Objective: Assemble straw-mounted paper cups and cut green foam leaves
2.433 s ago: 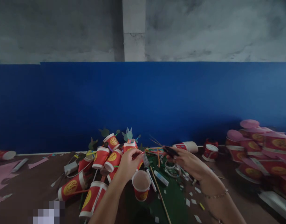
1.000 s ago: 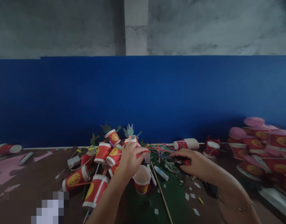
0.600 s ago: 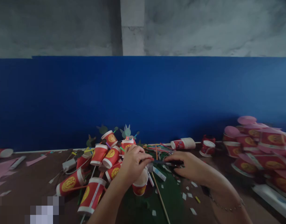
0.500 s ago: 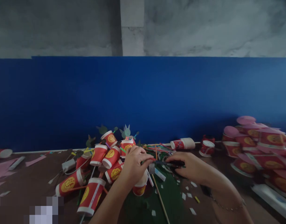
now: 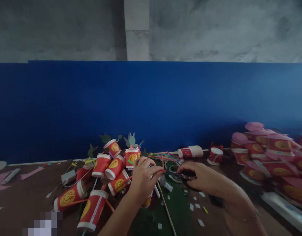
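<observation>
My left hand (image 5: 146, 173) pinches a small red piece (image 5: 163, 171) between thumb and fingertips. Just right of it, my right hand (image 5: 194, 173) is closed on dark-handled scissors (image 5: 184, 176), whose blades point left to the red piece. Below my left hand a red paper cup (image 5: 146, 201) is partly hidden. A thin wooden stick (image 5: 167, 209) and a white glue tube (image 5: 168, 186) lie below the hands on the dark green surface (image 5: 174, 213).
Red cups with yellow emblems (image 5: 93, 209) are heaped at left. At right stands a pile of red cups with pink paper (image 5: 280, 147), near a white power strip (image 5: 285, 209). Coloured straws (image 5: 163, 156), stacked cups (image 5: 190, 151) and paper scraps (image 5: 200, 223) lie around.
The camera view has shifted slightly, moving the objects left in the picture. Both hands stay close together, and the scissor handles have spread a little.
</observation>
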`<state>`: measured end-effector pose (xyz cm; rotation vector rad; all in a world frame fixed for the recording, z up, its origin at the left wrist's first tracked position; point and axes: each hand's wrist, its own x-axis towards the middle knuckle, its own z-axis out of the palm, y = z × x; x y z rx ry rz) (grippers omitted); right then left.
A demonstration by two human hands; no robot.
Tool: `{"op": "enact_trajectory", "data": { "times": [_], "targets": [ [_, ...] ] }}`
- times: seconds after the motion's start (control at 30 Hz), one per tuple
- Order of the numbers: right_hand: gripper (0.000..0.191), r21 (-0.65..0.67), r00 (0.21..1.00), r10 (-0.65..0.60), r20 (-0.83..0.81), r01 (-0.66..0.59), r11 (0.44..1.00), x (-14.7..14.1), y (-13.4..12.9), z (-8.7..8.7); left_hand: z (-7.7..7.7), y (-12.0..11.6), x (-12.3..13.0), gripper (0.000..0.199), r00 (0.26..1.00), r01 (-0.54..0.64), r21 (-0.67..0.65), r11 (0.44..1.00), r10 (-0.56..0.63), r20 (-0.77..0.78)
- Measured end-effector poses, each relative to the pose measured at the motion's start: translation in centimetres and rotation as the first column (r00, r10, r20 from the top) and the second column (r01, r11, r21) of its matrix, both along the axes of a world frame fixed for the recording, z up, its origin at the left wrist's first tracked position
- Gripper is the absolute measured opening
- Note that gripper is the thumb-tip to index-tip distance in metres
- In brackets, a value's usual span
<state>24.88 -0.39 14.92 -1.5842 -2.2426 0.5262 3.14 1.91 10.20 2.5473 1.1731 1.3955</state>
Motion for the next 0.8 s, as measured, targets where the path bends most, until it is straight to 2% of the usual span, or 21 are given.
{"op": "enact_trajectory", "data": {
  "times": [0.3,0.43,0.63,0.8],
  "targets": [
    [0.041,-0.064,0.997,0.058,-0.051,-0.061,0.996,0.37,-0.21,0.25,0.16,-0.08,-0.16,0.014,1.0,-0.006,0.07,0.998,0.008,-0.026],
    [0.036,-0.068,0.998,0.043,-0.04,-0.046,0.997,0.47,-0.08,0.07,-0.08,-0.05,-0.05,0.014,0.999,-0.021,0.092,0.996,0.023,-0.022],
    [0.04,-0.031,0.999,0.026,0.02,-0.025,0.999,0.48,0.08,-0.08,-0.37,-0.19,0.31,0.013,0.998,-0.058,0.126,0.99,0.06,-0.009],
    [0.04,0.02,0.995,-0.054,0.083,0.052,0.998,0.34,0.39,-0.12,-0.02,-0.05,-0.08,0.014,0.995,-0.091,0.077,0.993,0.089,0.035]
  ]
}}
